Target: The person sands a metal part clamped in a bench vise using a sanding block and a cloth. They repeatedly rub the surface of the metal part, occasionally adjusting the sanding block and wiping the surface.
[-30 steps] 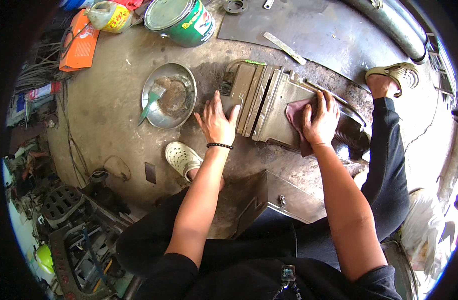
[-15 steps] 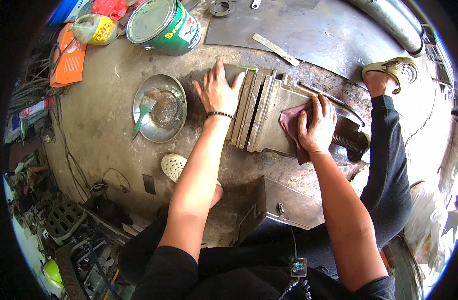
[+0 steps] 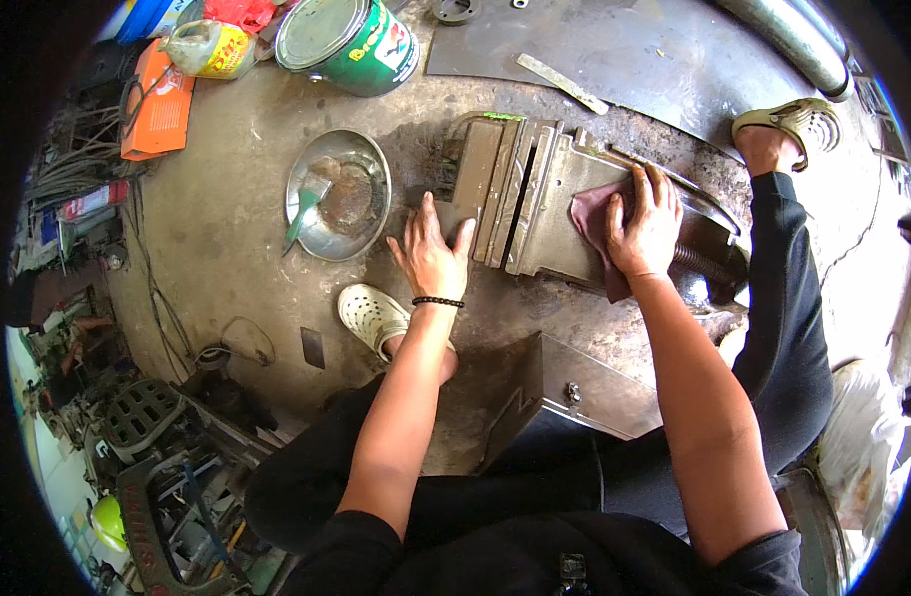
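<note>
A heavy metal bench vise [image 3: 560,204] lies on the floor in front of me, its jaws slightly apart and its threaded screw [image 3: 709,260] showing at the right end. My left hand [image 3: 434,256] is at the near corner of the vise's left end, fingers spread and nothing in them; I cannot tell whether the thumb touches the metal. My right hand [image 3: 649,228] presses a dull maroon cloth [image 3: 593,211] onto the top of the vise, fingers together. Part of the cloth is hidden under the palm.
Left of the vise sits a round metal pan [image 3: 374,223] with dark grit and a green-handled brush [image 3: 304,211]. Beyond are a green bucket [image 3: 376,60], a plastic bottle [image 3: 212,50] and an orange machine [image 3: 157,114]. A flat metal bar [image 3: 563,83] lies on a steel sheet [image 3: 664,60]. A metal box [image 3: 595,382] is near my legs.
My left hand has slid toward me along the vise's left end, uncovering its top. My right hand stays on the cloth, almost in the same place. The whole view has shifted slightly.
</note>
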Tool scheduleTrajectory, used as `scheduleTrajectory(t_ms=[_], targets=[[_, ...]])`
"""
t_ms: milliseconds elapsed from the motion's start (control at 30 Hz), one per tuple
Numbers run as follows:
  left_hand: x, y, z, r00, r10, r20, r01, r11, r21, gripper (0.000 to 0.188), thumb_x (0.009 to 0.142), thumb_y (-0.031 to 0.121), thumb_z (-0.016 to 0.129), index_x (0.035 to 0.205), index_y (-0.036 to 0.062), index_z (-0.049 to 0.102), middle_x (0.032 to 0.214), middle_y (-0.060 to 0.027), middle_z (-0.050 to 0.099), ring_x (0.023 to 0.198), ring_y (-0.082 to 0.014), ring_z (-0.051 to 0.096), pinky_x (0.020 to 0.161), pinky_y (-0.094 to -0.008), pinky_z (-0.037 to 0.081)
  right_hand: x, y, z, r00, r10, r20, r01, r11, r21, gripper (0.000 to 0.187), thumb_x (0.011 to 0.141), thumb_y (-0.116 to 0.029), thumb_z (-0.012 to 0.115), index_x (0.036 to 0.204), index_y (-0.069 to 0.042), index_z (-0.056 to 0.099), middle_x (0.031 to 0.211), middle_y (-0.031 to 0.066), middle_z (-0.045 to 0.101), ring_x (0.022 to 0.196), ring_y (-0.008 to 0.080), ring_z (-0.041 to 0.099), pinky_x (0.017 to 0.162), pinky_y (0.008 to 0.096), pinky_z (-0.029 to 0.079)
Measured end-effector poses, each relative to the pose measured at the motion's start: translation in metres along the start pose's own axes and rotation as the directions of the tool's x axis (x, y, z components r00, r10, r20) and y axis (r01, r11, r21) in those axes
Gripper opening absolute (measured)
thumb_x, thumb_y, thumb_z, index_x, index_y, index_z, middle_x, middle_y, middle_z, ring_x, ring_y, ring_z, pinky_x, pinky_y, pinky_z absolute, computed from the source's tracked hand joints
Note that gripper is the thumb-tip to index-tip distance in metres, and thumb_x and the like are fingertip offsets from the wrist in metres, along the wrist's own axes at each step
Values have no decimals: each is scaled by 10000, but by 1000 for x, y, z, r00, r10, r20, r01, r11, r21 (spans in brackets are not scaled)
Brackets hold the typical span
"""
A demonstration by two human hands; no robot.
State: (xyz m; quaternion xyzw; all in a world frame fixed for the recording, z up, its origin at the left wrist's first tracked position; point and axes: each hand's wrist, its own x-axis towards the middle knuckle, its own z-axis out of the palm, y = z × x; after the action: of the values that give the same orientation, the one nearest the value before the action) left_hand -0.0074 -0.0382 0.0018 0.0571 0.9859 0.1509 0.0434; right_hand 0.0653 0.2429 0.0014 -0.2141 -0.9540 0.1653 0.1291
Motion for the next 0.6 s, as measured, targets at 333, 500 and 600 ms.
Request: scheduleTrajectory(t_ms=[333, 500, 600], targets=[[110, 50, 14, 994, 76, -75, -75, 997, 14, 824, 922, 636, 585, 1540, 126, 391, 1357, -209, 611, 1295, -367, 551, 1149, -675, 252, 1, -1, 0, 1000, 4, 7, -4, 1000, -7, 528, 873, -283, 617, 1326, -15, 584, 1387, 202, 553, 1350, 369, 460, 1177, 496, 298], [116, 47, 15, 992, 78, -98, -78, 997, 4, 793, 912, 602, 619, 1531, 151, 410, 1394, -184, 592, 1323, -356, 530, 1152, -675, 244, 2, -1, -2, 1000, -4, 5, 4, 1000, -10, 543, 867, -285, 615, 1337, -15, 576, 1396, 203, 547, 1353, 370, 458, 1180, 494, 297], [66, 22, 8, 997, 62, -42, -62, 998, -3, 796, 919, 577, 627, 1545, 146, 390, 1388, -186, 593, 1309, -362, 540, 1151, -676, 241, 2, 0, -2, 1000, 1, 10, -1, 1000, -22, 543, 875, -295, 610, 1340, -16, 577, 1397, 202, 546, 1358, 368, 455, 1183, 493, 294]])
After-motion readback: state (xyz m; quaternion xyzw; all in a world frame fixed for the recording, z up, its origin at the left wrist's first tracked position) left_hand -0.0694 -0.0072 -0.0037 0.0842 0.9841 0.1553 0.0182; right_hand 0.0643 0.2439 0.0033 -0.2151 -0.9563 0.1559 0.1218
